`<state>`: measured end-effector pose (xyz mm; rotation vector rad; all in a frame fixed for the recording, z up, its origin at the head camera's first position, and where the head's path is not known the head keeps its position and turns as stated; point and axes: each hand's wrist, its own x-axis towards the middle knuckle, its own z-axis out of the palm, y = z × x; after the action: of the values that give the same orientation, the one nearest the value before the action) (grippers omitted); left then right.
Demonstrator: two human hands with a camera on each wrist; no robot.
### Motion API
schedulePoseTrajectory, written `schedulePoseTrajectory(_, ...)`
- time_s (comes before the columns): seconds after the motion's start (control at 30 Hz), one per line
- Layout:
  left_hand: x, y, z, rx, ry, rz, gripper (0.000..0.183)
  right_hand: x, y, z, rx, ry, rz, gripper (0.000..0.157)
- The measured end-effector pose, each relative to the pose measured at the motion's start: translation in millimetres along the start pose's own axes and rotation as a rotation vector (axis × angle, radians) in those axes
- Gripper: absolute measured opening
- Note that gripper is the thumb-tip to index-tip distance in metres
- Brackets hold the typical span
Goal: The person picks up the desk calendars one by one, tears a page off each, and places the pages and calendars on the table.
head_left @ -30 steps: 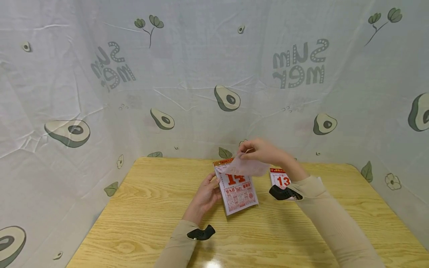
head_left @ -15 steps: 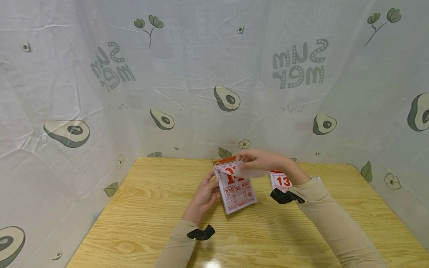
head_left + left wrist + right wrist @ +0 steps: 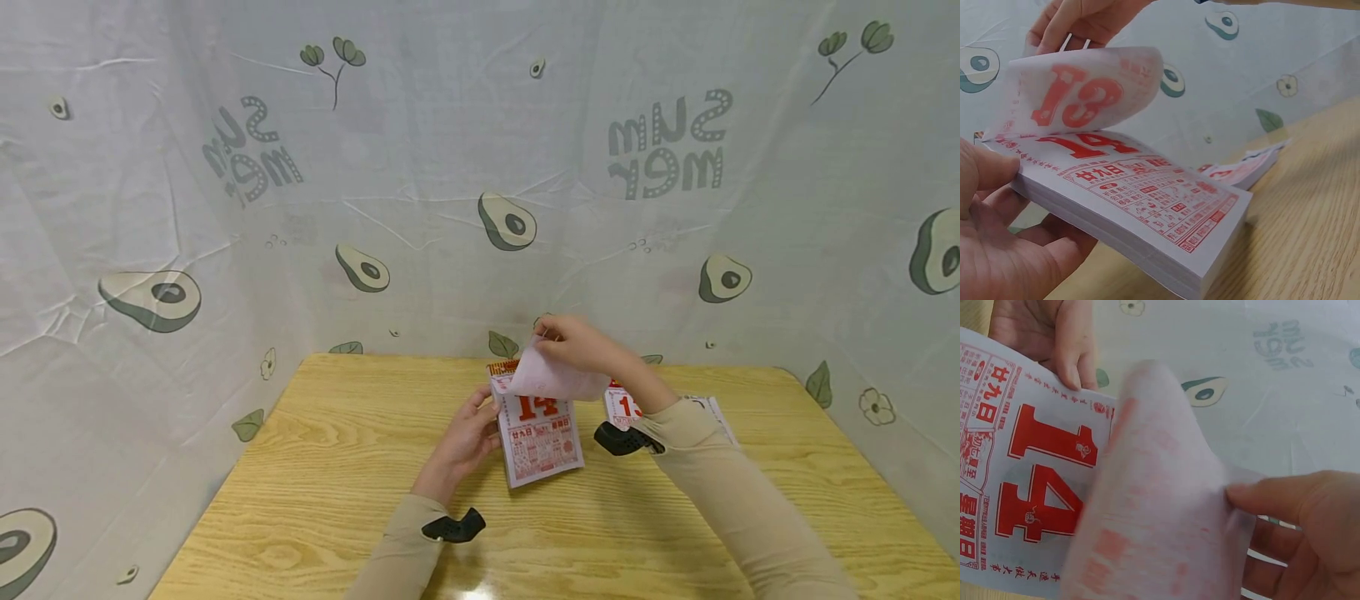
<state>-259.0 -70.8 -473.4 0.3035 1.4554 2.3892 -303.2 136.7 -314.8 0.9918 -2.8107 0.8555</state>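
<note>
A thick tear-off calendar (image 3: 542, 446) with a large red 14 on its page is held tilted above the table by my left hand (image 3: 467, 433). In the left wrist view the thumb lies on the calendar's top face, the fingers under its side. My right hand (image 3: 577, 343) pinches a thin calendar page (image 3: 558, 377) between thumb and fingers. This page is lifted and curled back over the upper part of the pad; a red 13 shows through it in the left wrist view. Its join at the red and gold header (image 3: 502, 367) is partly hidden by the page.
On the wooden table (image 3: 360, 450), right of the calendar, lies a sheet with a red 13 (image 3: 624, 406), partly covered by my right forearm. Another white paper (image 3: 716, 412) sticks out beyond the sleeve. A printed curtain (image 3: 420, 167) stands behind and at the sides.
My right hand dipped toward the pad with the page, then rose again, lifting the page higher. The calendar has shifted slightly right; my left hand keeps its hold.
</note>
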Motion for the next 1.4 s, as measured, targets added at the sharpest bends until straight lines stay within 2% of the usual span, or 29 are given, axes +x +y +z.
schedulePoseTrajectory(0.17,-0.4,-0.8,0.6,0.007,0.000,-0.011,0.033,3,7,1.6,-0.033,0.077,0.092,0.013)
schedulePoseTrajectory(0.43,-1.4,0.9,1.8,0.006,0.004,0.016,0.031,3,22,7.3,-0.037,0.103,0.115,0.010)
schedulePoseTrajectory(0.63,-1.4,1.5,1.7,0.026,0.014,0.016,0.035,0,27,7.8,-0.056,0.124,0.170,0.010)
schedulePoseTrajectory(0.97,-2.3,1.8,2.3,0.020,0.018,0.005,0.036,-3,29,2.1,-0.059,0.253,0.251,0.013)
schedulePoseTrajectory(1.17,-1.0,-0.3,2.4,0.023,-0.008,-0.003,0.038,-1,31,-2.5,-0.027,0.308,0.243,0.018)
schedulePoseTrajectory(1.4,1.2,-3.2,2.2,0.042,0.003,-0.010,0.038,1,37,-5.5,-0.006,0.295,0.244,0.017)
